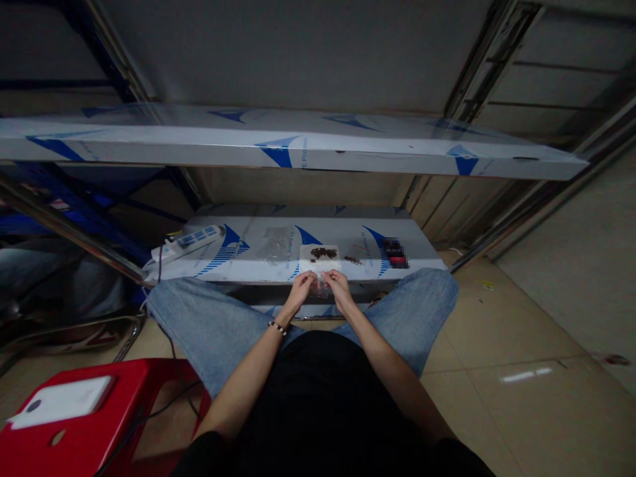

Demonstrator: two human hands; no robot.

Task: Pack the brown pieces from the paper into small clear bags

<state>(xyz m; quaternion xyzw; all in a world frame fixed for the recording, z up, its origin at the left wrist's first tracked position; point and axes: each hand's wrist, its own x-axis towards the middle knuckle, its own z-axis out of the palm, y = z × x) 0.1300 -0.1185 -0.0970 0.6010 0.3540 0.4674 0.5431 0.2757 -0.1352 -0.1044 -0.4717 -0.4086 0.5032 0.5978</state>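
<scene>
Glossy red plastic stool [94, 437]; faded denim trousers [209, 324]; glossy floor tiles [536, 411]

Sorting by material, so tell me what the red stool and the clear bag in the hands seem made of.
Red stool: likely molded plastic, smooth with rounded edges and sheen.
Clear bag, between left hand and right hand: probably thin glossy plastic film, see-through with highlights.

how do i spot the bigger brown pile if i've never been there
Find the lower shelf just below the upper shelf. Near the middle of its front edge, just beyond the left hand and right hand, lies a white sheet. The brown pile sits on it; the smaller brown scatter to the right lies off it.
</scene>
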